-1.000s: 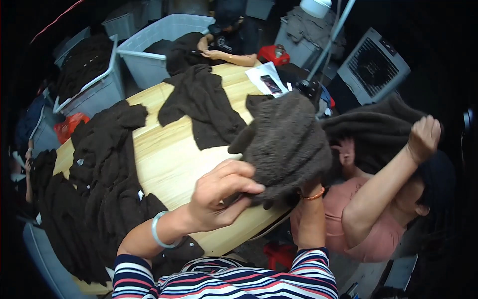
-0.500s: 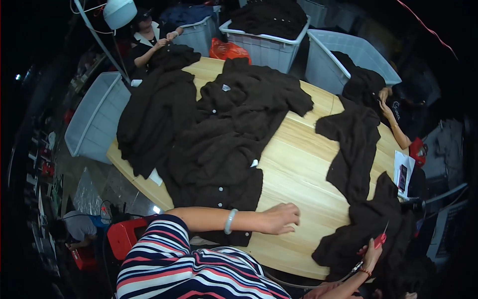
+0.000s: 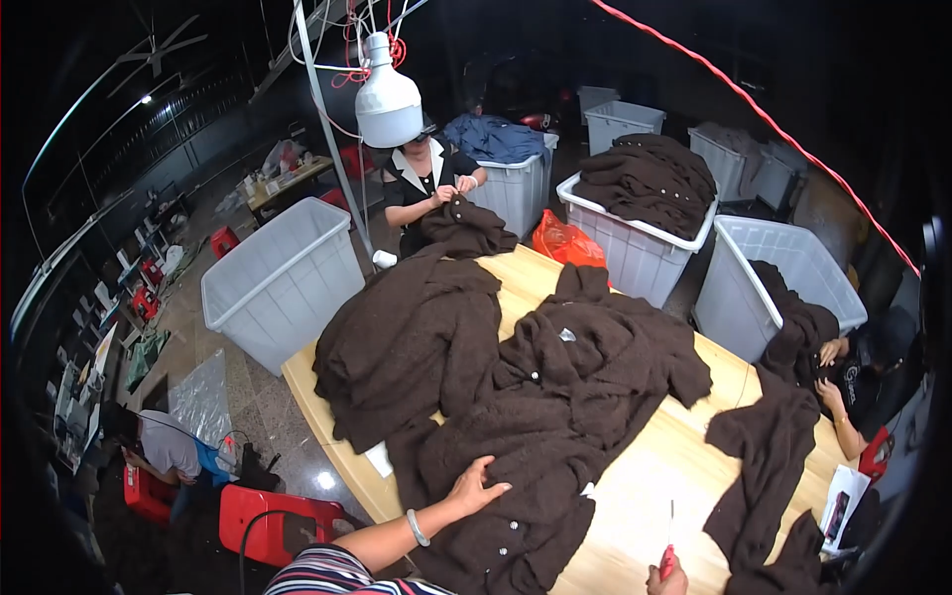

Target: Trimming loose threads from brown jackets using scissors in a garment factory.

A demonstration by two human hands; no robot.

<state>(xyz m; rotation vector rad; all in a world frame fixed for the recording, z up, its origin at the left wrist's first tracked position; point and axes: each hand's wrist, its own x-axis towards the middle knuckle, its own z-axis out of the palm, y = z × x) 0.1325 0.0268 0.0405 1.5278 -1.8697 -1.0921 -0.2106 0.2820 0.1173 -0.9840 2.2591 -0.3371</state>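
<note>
On the wooden table, the left hand is pressing spread fingers flat onto the brown fleece garment heaped mid-table, pinning it, while the right hand is gripping red-handled scissors upright, clear of cloth

Garment workshop — bins, piled coats

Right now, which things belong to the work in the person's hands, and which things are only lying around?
In hand:
- left hand resting on the dark brown coat
- right hand holding a red-handled tool
- wooden table

Lying about:
- empty grey bin
- bin of folded dark garments
- hanging lamp
- red stool
- orange bag
</note>
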